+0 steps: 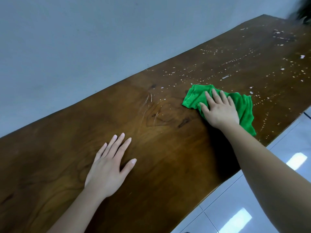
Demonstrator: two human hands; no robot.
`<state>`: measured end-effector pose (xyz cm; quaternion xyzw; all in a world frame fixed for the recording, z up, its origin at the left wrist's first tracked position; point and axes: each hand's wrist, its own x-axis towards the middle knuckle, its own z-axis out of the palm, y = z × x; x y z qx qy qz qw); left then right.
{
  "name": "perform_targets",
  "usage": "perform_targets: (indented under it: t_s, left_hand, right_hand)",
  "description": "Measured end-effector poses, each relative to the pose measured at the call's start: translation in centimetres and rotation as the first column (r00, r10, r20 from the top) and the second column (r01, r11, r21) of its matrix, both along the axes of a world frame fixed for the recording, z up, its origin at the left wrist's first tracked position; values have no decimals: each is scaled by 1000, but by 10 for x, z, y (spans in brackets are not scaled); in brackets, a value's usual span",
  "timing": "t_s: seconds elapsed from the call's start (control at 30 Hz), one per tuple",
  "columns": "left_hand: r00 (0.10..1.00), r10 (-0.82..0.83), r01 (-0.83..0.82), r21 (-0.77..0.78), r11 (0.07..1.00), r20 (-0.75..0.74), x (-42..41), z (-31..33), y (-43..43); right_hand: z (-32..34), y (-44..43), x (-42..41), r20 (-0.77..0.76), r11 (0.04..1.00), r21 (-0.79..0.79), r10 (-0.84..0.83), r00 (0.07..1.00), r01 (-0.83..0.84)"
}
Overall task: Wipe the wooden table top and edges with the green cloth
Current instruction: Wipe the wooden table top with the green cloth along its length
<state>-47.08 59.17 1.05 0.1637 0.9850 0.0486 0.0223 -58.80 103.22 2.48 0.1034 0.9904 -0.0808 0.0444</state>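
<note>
A long dark wooden table runs from lower left to upper right. A crumpled green cloth lies on its middle part. My right hand presses flat on the cloth with straight, spread fingers. My left hand rests flat on the bare wood nearer to me, fingers straight. Pale droplets and specks dot the far right stretch of the top. Faint wet streaks show left of the cloth.
A plain grey-blue wall stands directly behind the table's far edge. White glossy floor tiles lie below the near edge at the right. A dark blurred shape sits at the top right corner.
</note>
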Motion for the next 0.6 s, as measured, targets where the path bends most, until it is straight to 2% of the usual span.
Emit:
perform_targets:
  t_s: [0.2,0.4,0.6]
  left_hand:
    - [1000,4,-4,1,1000,-3,-1,1,3]
    - [1000,3,-3,4,1000,-9,-1,-2,2]
    - [1000,12,-12,27,1000,-7,-6,-4,2]
  right_hand:
    - [-1,-105,23,-28,976,-33,213,977,-214]
    - [-7,-217,25,-44,892,-33,450,892,-452]
    - [-4,-234,-12,-44,831,-43,553,832,-555]
